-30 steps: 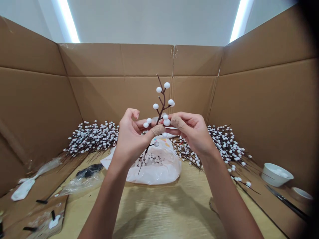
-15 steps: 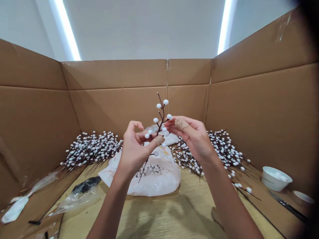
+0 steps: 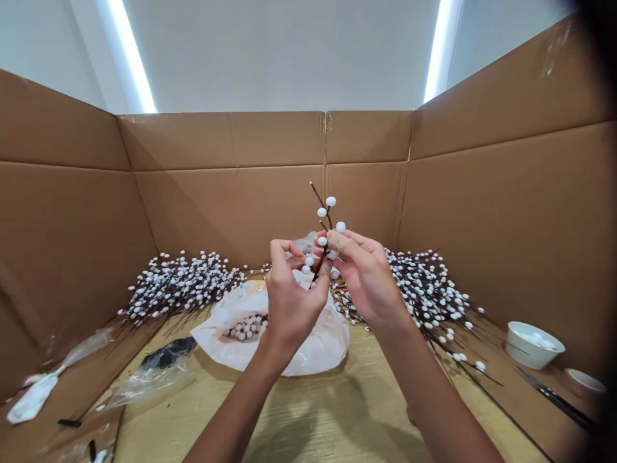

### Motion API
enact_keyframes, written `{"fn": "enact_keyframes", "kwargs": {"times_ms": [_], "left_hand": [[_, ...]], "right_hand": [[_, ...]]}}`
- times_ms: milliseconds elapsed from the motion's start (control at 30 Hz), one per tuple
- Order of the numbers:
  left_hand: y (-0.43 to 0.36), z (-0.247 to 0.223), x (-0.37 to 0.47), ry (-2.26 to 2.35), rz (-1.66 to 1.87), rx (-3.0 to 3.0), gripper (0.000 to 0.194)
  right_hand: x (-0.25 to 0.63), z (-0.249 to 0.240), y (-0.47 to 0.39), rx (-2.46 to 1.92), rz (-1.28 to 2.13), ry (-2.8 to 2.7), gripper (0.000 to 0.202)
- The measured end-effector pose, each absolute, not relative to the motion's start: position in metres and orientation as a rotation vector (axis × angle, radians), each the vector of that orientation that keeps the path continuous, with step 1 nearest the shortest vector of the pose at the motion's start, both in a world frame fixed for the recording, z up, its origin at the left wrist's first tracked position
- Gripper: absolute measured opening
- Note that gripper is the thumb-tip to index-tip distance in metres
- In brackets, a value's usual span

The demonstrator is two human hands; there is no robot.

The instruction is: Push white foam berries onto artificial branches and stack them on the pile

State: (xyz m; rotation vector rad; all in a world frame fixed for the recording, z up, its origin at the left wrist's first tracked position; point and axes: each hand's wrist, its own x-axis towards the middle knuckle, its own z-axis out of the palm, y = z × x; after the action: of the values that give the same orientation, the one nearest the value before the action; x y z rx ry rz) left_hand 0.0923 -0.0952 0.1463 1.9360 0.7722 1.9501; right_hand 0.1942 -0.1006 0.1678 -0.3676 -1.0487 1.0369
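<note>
A brown artificial berry stem (image 3: 329, 218) with white balls on its twigs stands nearly upright between my hands. Low on the stem, my left hand (image 3: 296, 296) pinches it between thumb and fingers. My right hand (image 3: 364, 267) closes on the stem higher up, its taped thumb beside a white ball. Two twig tips at the top carry no ball. Below and behind the hands lies an open white plastic bag (image 3: 308, 357) with white balls inside, partly hidden by my left hand and forearm.
Piles of white-berry stems lie at the left (image 3: 183, 286) and right (image 3: 429, 289). At the right stand a white bowl (image 3: 533, 347) of white balls, scissors (image 3: 554, 397) and a tape roll (image 3: 585, 381). Clear plastic (image 3: 149, 386) lies at the left; cardboard walls (image 3: 270, 199) enclose the table.
My left hand has moved right with the stem, uncovering the balls in the bag. The right hand has closed in from the stem's side onto its middle.
</note>
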Motion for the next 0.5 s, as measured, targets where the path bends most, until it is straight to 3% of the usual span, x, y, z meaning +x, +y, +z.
{"fn": "enact_keyframes", "kwargs": {"times_ms": [233,333,500], "left_hand": [[-0.099,0.163,0.07,0.831,1.632,2.085,0.047],[-0.101,0.18,0.041,0.909,1.427,2.12,0.039],[-0.093,0.174,0.005,1.195,0.612,2.408,0.036]], "right_hand": [[0.197,0.167,-0.095,-0.354,0.884,-0.993,0.006],[0.202,0.168,-0.094,-0.355,0.816,-1.027,0.006],[0.209,0.172,-0.098,-0.376,0.733,-1.073,0.004]]}}
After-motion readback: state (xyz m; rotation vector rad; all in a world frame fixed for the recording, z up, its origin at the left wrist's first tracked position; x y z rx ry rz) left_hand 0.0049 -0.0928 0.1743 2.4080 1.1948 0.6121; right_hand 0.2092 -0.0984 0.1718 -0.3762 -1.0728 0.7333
